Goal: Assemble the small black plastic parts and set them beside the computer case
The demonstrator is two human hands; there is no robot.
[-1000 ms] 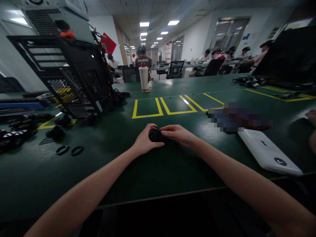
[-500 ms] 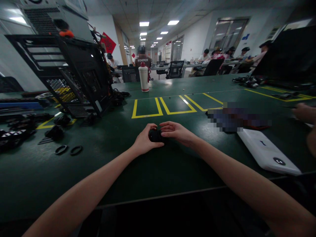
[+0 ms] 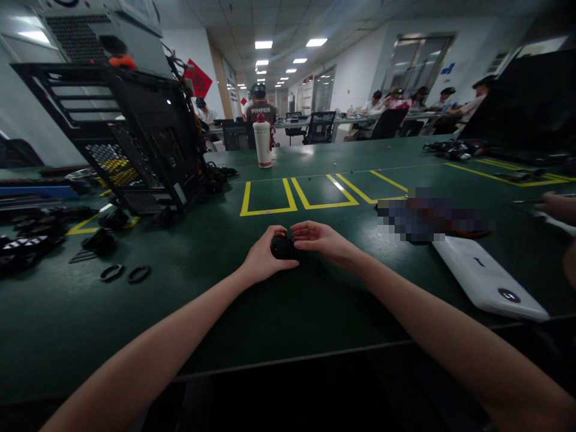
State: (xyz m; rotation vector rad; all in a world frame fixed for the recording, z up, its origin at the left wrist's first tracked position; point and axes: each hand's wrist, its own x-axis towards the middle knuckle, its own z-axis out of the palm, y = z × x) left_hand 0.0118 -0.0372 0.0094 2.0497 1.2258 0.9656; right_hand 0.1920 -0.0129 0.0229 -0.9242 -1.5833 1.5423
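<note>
Just above the green table (image 3: 270, 318), my left hand (image 3: 265, 258) is wrapped round a small black object (image 3: 281, 247), thumb below and fingers above it. My right hand (image 3: 321, 243) meets the object's right side with its fingertips, fingers bent and pressed together. Between the hands, the object's exact shape is hard to make out. Two black rings, one (image 3: 111, 273) beside the other (image 3: 139, 274), lie flat on the table to the left of my hands.
A black computer case (image 3: 148, 138) stands at the left, near black parts (image 3: 99, 242). A white cup (image 3: 262, 144) stands behind yellow tape outlines (image 3: 269, 212). At the right lie a white device (image 3: 490, 276) and a blurred item; another person's hand (image 3: 558, 207) is at the edge.
The other person's hand at the right edge has shifted slightly, and a thin tool now shows by it. My hands have hardly moved.
</note>
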